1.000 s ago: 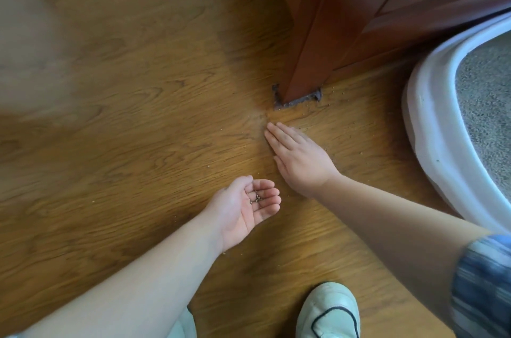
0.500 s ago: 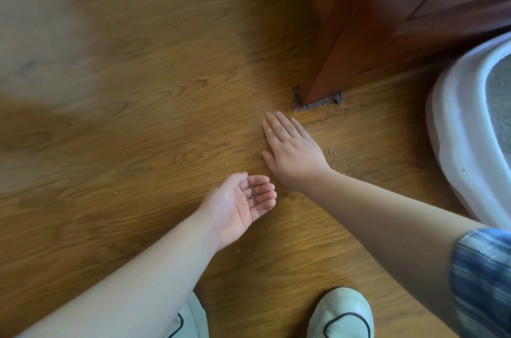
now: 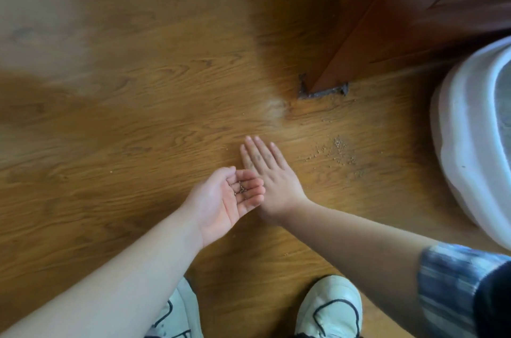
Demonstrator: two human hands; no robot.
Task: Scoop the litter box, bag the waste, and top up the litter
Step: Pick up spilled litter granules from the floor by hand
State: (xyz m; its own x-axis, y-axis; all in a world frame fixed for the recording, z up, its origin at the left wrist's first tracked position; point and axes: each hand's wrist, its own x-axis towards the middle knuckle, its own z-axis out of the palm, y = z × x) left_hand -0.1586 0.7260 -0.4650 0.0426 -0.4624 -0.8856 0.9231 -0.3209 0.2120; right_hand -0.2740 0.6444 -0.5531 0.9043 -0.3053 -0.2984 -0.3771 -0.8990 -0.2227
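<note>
Litter grains (image 3: 241, 188) (few), cupped in left grip (image 3: 226, 199)

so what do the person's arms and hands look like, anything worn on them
Both are bare of gloves, and no ring or watch shows. The left hand and its forearm are uncovered right to the frame edge. The right hand has a few small dark specks on the backs of its fingers. That arm is bare up to a blue sleeve with paler stripes.
</note>
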